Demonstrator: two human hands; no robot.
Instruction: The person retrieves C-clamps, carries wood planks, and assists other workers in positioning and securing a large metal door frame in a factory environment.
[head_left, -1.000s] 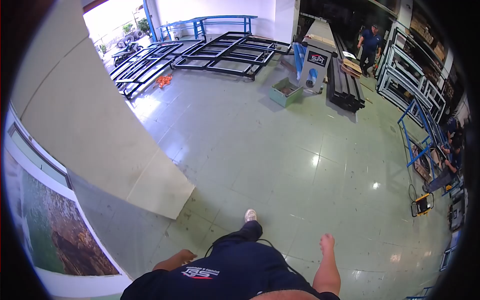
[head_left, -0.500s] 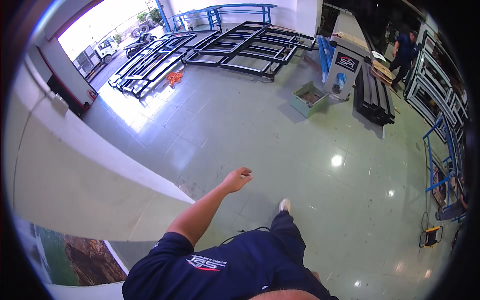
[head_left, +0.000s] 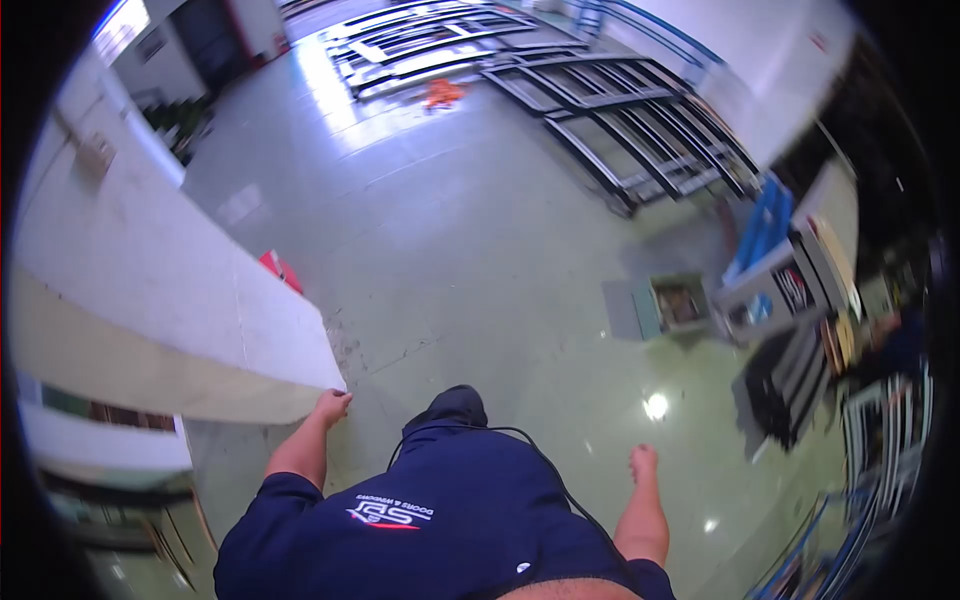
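My left hand (head_left: 333,405) hangs at the end of a bent arm, fingers curled in with nothing showing in them. It overlaps the end of the white wall (head_left: 290,345) in this view. Out to the other side, my right hand (head_left: 644,460) is low over the shiny floor (head_left: 560,400), its fingers folded into a loose fist with nothing visible in it. Between the two hands is my dark blue shirt (head_left: 450,500), and a black cord (head_left: 540,455) runs across its front.
Black metal frames (head_left: 640,120) lie across the floor ahead, near an orange heap (head_left: 442,94). To the right are a green box (head_left: 650,305), a grey machine (head_left: 770,295) and dark bars (head_left: 785,385). Something red (head_left: 282,270) stands by the wall.
My view has turned left and my body has moved closer to the wall end. The left hand has drawn back toward the wall, and the right hand has come into view.
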